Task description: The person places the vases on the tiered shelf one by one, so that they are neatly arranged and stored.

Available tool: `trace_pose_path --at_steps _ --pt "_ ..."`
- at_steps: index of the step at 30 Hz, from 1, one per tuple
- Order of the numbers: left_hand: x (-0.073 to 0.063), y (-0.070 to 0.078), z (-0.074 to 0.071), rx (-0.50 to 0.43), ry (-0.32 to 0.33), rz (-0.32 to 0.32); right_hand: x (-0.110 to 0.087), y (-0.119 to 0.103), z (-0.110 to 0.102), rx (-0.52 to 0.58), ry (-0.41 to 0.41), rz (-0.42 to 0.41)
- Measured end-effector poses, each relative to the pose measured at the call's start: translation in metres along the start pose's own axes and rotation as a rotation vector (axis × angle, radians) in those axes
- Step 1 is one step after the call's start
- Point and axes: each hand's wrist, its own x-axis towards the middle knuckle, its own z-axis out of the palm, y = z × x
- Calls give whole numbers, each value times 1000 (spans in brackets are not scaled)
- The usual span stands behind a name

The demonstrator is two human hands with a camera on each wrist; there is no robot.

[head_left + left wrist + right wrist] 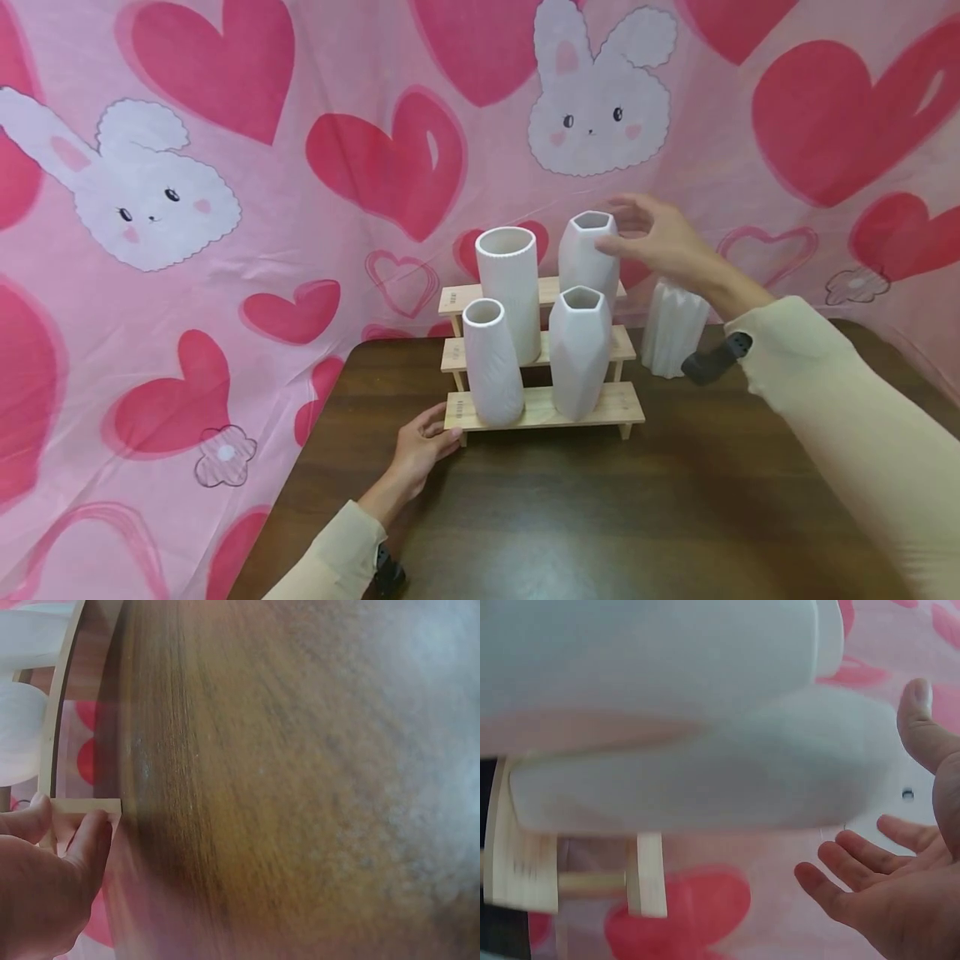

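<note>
A three-step wooden stand (pixel 538 410) holds several white vases. My left hand (pixel 418 450) pinches the left end of its lowest step, thumb at the front and fingers behind; the left wrist view shows them at the leg (pixel 88 805). Beside the faceted vase (pixel 587 258) on the top step is my right hand (pixel 663 242), thumb and fingers spread around its upper right side. In the right wrist view these fingers hold nothing. A ribbed cylinder vase (pixel 510 292) stands on the middle step. Below are a slim textured vase (pixel 493 371) and another faceted vase (pixel 579 358).
Right of the stand, a white pleated vase (pixel 672 329) stands on the dark wooden table (pixel 555 517), partly behind my right forearm. A pink cloth (pixel 352 192) with hearts and rabbits hangs close behind the table's back edge.
</note>
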Motion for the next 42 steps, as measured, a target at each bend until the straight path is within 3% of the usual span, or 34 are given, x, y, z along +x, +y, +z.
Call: trace_pose_path --at_steps 7,18,24,30,42 --pt "1 0 0 -5 4 3 -12 16 -23 24 88 6" --pt "2 -1 -1 -13 -2 -1 -19 60 -52 -92 185 88" --pt "3 -1 0 -12 1 -8 -18 92 -58 -150 81 171" --pt "1 -1 -1 -10 -7 -5 -15 120 -51 -134 -33 230" --pt "3 -2 -1 -19 6 -18 -18 132 -38 -85 37 200"
